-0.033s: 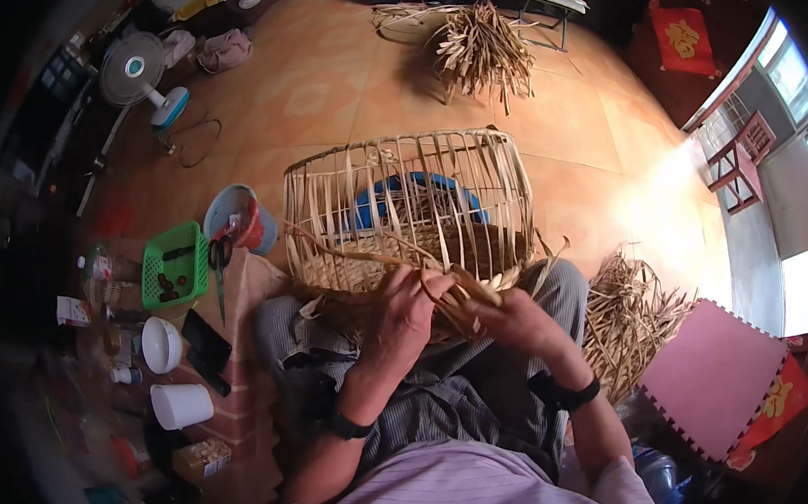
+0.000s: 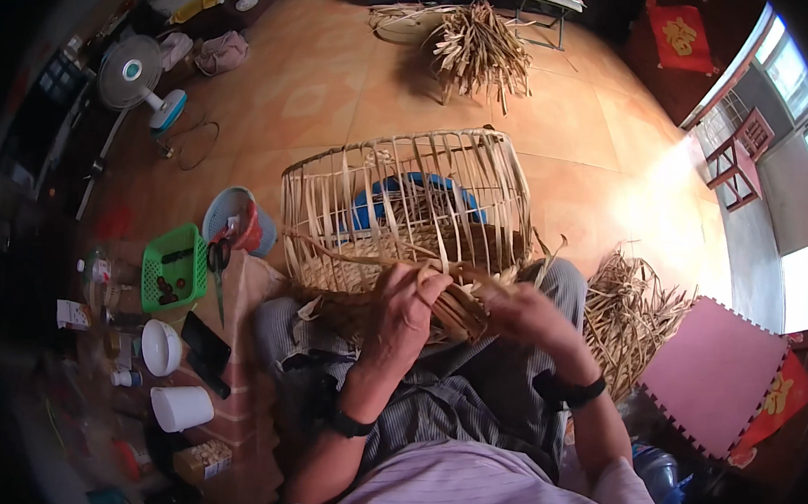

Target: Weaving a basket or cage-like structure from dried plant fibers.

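A partly woven basket (image 2: 402,144) of pale dried-leaf strips lies across my lap, its open ribs pointing away from me. My left hand (image 2: 407,304) is closed on dried leaf strips at the basket's near edge, thumb and fingers pinching them. A fan of loose strips (image 2: 456,314) spreads between the two hands. My right hand (image 2: 531,315), smeared by motion, stands just right of these strips with its fingers curled in. A strip runs from the weave toward its fingertips, and the hand appears closed on it.
A blue basin (image 2: 362,210) shows through the ribs. Leaf bundles lie on the floor, one far ahead (image 2: 482,51) and one at right (image 2: 634,310) beside a pink foam mat (image 2: 709,376). At left are scissors (image 2: 219,272), a green basket (image 2: 177,236), a white bowl (image 2: 162,347) and a fan (image 2: 132,70).
My right hand has moved slightly right, away from my left hand, drawing a strip with it. My left hand keeps its grip in nearly the same place.
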A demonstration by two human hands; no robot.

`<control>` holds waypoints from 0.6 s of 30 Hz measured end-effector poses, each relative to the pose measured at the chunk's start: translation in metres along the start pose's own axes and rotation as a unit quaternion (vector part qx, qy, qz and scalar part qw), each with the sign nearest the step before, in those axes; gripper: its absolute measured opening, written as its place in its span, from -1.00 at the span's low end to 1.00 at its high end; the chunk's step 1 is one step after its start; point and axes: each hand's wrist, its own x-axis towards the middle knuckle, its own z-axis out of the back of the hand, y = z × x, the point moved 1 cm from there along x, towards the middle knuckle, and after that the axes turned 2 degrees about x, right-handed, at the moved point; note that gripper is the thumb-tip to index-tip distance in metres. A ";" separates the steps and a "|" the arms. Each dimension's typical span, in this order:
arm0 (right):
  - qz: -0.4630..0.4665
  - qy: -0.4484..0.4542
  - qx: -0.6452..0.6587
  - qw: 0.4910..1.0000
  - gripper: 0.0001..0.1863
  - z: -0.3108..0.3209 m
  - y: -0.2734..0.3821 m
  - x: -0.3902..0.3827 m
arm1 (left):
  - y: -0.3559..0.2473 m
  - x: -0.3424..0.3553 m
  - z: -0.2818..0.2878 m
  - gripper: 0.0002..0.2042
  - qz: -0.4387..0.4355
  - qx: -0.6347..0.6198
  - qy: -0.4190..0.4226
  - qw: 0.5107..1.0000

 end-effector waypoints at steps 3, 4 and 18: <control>0.117 -0.091 0.466 0.872 -0.47 0.029 -0.021 -0.019 | 0.007 0.001 -0.007 -0.73 -0.002 0.063 0.015 0.998; 0.050 -0.113 0.458 0.880 -0.45 0.029 -0.029 -0.026 | 0.009 -0.001 -0.007 -0.72 -0.007 0.056 0.020 0.998; 0.136 -0.290 0.477 0.818 -0.52 0.058 -0.065 -0.065 | 0.017 0.014 -0.003 -0.76 0.041 -0.064 0.101 0.992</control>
